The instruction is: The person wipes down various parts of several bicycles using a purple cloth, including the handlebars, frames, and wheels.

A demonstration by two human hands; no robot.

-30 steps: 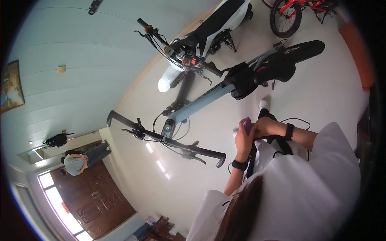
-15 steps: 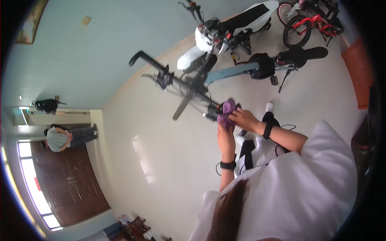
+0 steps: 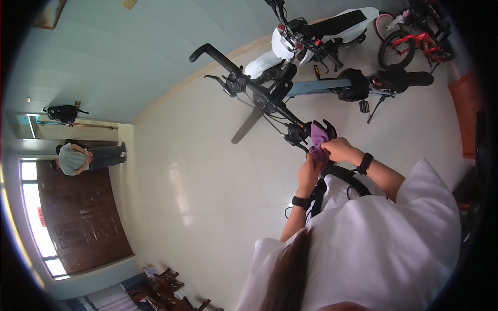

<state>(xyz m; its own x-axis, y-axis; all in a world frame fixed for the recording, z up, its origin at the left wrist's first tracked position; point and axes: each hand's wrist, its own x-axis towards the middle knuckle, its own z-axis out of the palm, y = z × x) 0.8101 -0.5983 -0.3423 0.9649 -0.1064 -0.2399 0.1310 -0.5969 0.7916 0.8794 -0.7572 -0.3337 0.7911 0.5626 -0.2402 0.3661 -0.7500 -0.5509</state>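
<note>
Pale glossy tiled floor (image 3: pixel 197 171) met a light wall (image 3: pixel 104 57); open floor lay left of the bicycle (image 3: pixel 290 93). Behind the bicycle stood a white scooter (image 3: pixel 321 31) and a small red bike (image 3: pixel 410 44). At the bicycle's near handlebar end, the right hand (image 3: pixel 340 150) and left hand (image 3: pixel 310 173) both clamped a purple cloth (image 3: pixel 317 137). Far left of the bicycle, a person (image 3: pixel 85 155) stood by the dark wooden door (image 3: pixel 78 217).

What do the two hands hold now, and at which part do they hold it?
Both hands hold a purple cloth against the near handlebar grip. The right hand grips its upper part; the left hand pinches its lower end.
</note>
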